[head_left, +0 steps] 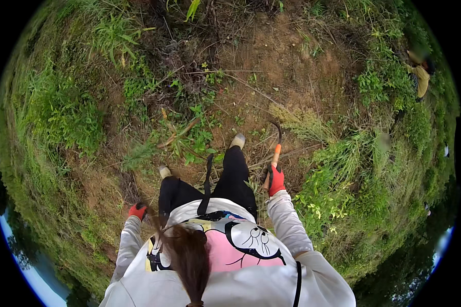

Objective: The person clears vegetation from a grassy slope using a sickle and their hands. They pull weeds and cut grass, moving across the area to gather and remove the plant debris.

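Observation:
My right hand (275, 179), in a red and black work glove, is wrapped round the wooden handle of a sickle (276, 155). The sickle points away from me, with an orange band at the top of the handle and a dark curved blade above the ground. Beside the blade is a feathery pale-green weed (303, 123). My left hand (138, 210), gloved in the same red and black, hangs low at my left side, apart from any plant. Its fingers are too small and dark to make out.
Cut stalks and a low leafy clump (182, 137) lie just ahead of my feet. Bare brown soil (284, 56) runs up the middle. Dense bushes (338, 179) stand to the right and a leafy shrub (64, 112) to the left. Another person (421, 77) is at the far right.

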Tool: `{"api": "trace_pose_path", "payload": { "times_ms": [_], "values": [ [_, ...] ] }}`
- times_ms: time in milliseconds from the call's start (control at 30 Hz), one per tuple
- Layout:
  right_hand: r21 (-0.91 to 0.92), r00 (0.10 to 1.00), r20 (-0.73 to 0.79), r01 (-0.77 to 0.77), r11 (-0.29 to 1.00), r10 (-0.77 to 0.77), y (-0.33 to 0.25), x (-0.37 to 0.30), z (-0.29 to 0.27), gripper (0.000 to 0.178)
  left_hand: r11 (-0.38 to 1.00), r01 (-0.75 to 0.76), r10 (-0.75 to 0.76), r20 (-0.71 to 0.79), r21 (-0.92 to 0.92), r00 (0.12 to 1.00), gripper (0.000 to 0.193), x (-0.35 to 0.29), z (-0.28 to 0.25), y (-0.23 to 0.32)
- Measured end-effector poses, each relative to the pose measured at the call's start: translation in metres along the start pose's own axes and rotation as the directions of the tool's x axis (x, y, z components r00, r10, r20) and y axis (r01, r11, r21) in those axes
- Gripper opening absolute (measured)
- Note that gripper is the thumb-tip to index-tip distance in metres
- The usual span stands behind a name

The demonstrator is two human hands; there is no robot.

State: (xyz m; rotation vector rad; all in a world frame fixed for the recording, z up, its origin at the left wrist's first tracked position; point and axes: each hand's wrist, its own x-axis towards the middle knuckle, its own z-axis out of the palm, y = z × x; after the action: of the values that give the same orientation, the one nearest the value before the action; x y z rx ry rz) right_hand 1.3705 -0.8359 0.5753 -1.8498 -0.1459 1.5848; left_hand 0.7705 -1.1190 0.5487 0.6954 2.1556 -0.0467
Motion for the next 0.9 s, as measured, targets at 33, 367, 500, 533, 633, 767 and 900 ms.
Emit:
{"api": "trace_pose_path", "payload": {
  "times_ms": [33,367,500,533,633,767,900],
  "values": [
    [-0.022,0.999,0.03,-0.017,1.0,0.018,-0.011,0.006,-0.008,0.018,0.999,-0.021,0.023,-0.053,0.023,0.998,0.058,-0.011,0.01,0.013],
    [-0.198,0.996,0.074,0.067,0.978,-0.053,-0.115,0.049,-0.068,0.016,0.944,-0.034,0.024,-0.035,-0.327,0.999,0.043,-0.094,0.099,0.145],
    [-0.204,0.989,0.139,0.076,0.976,-0.048,-0.136,0.056,-0.071,0.015,0.977,-0.074,0.066,-0.049,-0.202,0.997,0.043,-0.085,0.125,0.18],
    [-0.214,0.987,0.151,0.085,0.973,-0.053,-0.145,0.063,-0.08,0.017,0.984,-0.112,0.107,-0.045,-0.142,0.993,0.043,-0.078,0.134,0.196],
    [-0.235,0.977,0.203,0.111,0.966,-0.063,-0.177,0.059,-0.073,0.017,0.961,-0.252,0.241,-0.102,-0.116,0.965,0.037,-0.079,0.137,0.252],
    [-0.325,0.945,0.274,0.266,0.908,-0.178,-0.197,0.072,-0.04,0.016,0.939,-0.302,0.274,-0.17,-0.167,0.947,0.034,-0.077,0.137,0.28],
    [-0.434,0.93,0.324,0.31,0.846,-0.174,-0.223,0.078,-0.012,0.014,0.951,-0.262,0.253,-0.071,-0.163,0.965,0.035,-0.076,0.144,0.284]
  ]
}}
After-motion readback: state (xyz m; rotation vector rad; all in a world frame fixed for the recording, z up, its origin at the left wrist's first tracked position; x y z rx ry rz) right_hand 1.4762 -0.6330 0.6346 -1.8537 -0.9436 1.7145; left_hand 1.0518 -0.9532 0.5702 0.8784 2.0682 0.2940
